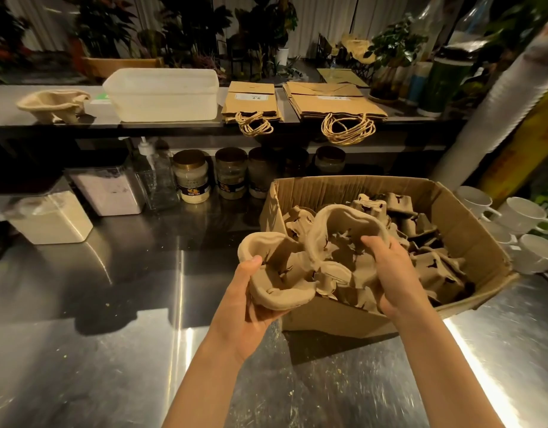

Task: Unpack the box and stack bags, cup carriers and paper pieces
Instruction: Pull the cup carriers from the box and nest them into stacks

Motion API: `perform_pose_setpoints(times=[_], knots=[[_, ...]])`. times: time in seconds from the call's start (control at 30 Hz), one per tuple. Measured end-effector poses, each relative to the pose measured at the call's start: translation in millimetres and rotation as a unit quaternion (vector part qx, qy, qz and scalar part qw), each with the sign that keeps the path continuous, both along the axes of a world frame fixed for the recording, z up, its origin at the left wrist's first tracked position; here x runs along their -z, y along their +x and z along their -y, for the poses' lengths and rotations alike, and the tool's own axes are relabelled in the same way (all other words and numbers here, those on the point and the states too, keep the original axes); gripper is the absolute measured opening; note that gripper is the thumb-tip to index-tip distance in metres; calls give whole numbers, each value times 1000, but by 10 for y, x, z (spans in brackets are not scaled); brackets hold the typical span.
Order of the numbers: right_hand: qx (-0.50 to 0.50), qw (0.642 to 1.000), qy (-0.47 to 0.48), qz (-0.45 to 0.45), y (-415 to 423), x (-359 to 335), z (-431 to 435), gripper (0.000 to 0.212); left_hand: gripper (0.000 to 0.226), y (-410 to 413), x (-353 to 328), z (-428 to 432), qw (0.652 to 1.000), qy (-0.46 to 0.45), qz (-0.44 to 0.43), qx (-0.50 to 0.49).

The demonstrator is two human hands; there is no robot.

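Observation:
An open cardboard box (pixel 470 230) stands on the steel counter, filled with several pulp cup carriers (pixel 433 273). My left hand (pixel 251 307) grips one cup carrier (pixel 279 273) from below, at the box's near left corner. My right hand (pixel 390 273) holds a second cup carrier (pixel 343 230) over the box, its fingers hooked inside the tray. The two carriers touch each other. On the upper shelf lie one cup carrier (pixel 55 103) at the far left and two stacks of brown paper bags (pixel 251 103) (pixel 334 101) with twine handles.
A white plastic tub (pixel 163 94) sits on the shelf between the carrier and the bags. Jars (pixel 192 176), a pump bottle (pixel 157 177) and containers (pixel 109 193) line the counter's back. White mugs (pixel 523 230) stand right of the box. Plants fill the background.

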State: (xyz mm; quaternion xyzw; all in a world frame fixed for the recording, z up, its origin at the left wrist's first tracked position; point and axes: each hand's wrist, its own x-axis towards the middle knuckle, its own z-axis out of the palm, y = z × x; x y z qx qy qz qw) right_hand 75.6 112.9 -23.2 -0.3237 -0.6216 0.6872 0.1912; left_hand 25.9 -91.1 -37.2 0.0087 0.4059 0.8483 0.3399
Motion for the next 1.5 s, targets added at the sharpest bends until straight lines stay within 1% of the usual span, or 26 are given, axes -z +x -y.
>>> perform_pose_setpoints(times=[0.1, 0.17, 0.23, 0.33, 0.4, 0.47, 0.53, 0.67, 0.8, 0.87, 0.97, 1.07, 1.13, 1.17, 1.27, 1.37, 1.4, 1.5], knots=[[-6, 999, 42, -7, -1, -56, 46, 19, 47, -2, -2, 22, 1000, -8, 9, 3], [-28, 997, 62, -26, 16, -131, 80, 14, 45, 3, -9, 34, 1000, -4, 4, 14], [-65, 994, 84, -34, 38, -220, 118, 11, 42, 10, -27, 45, 1000, 2, 8, 26], [-138, 977, 154, -42, 42, -309, 178, 9, 45, 18, -45, 47, 999, 1, 18, 47], [-161, 959, 230, -28, 18, -324, 218, 11, 46, 28, -51, 40, 998, -11, 11, 58], [-167, 939, 299, -10, -18, -321, 252, 17, 43, 36, -53, 39, 998, -21, 0, 65], [-182, 916, 357, 5, -36, -339, 275, 23, 46, 37, -65, 51, 997, -30, -4, 76], [-253, 876, 411, 17, -83, -404, 333, 29, 56, 28, -73, 74, 992, -46, -12, 116], [-257, 833, 489, 6, -146, -457, 395, 30, 62, 12, -45, 86, 990, -53, 6, 127], [-266, 821, 504, -2, -157, -449, 466, 32, 78, 7, -34, 90, 989, -55, 5, 135], [-303, 797, 523, -2, -162, -368, 601, 41, 100, 8, -43, 61, 985, -36, -9, 170], [-291, 805, 518, -2, -164, -305, 607, 46, 104, -6, -51, 8, 984, -37, -12, 175], [-288, 810, 511, 2, -145, -297, 558, 51, 100, -6, -54, -37, 983, -38, -24, 178], [-284, 818, 499, -5, -133, -305, 523, 53, 94, 2, -67, -62, 983, -35, -30, 177], [-253, 860, 441, -49, -114, -354, 318, 56, 74, -8, -79, -157, 987, 0, -27, 160], [-189, 903, 383, -56, -153, -297, -61, 51, 68, -92, -93, -249, 992, 23, -17, 122], [-154, 907, 390, -44, -175, -244, -207, 51, 65, -123, -100, -288, 993, 24, -18, 112], [-67, 891, 448, 36, -246, -56, -641, 58, 54, -193, -138, -450, 996, 21, -22, 89]])
